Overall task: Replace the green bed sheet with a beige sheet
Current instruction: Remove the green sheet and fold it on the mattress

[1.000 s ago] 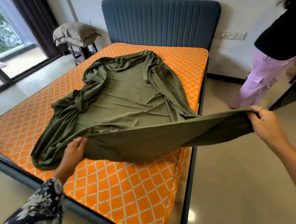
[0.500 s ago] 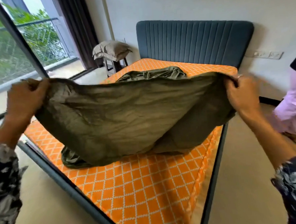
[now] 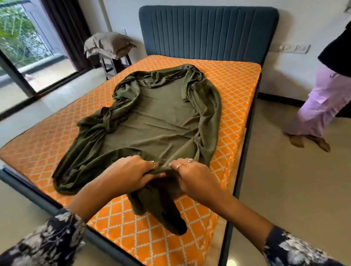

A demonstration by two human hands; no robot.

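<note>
The green bed sheet (image 3: 161, 117) lies loosely gathered in the middle of the bare orange patterned mattress (image 3: 237, 82). Its near edge is bunched together, and both of my hands grip that bunch side by side. My left hand (image 3: 130, 174) holds it from the left, my right hand (image 3: 195, 176) from the right. A fold of the sheet hangs down below my hands onto the mattress. A beige bundle of fabric (image 3: 109, 44) rests on a stool beyond the bed's far left corner.
The bed has a blue padded headboard (image 3: 208, 29) against the wall and a dark frame (image 3: 31, 191). Another person (image 3: 329, 96) in lilac trousers walks on the tiled floor to the right. A glass door (image 3: 13, 49) is at the left.
My hands held the sheet's edge spread wide and raised; now they have come together low over the mattress, gathering the edge into one bunch.
</note>
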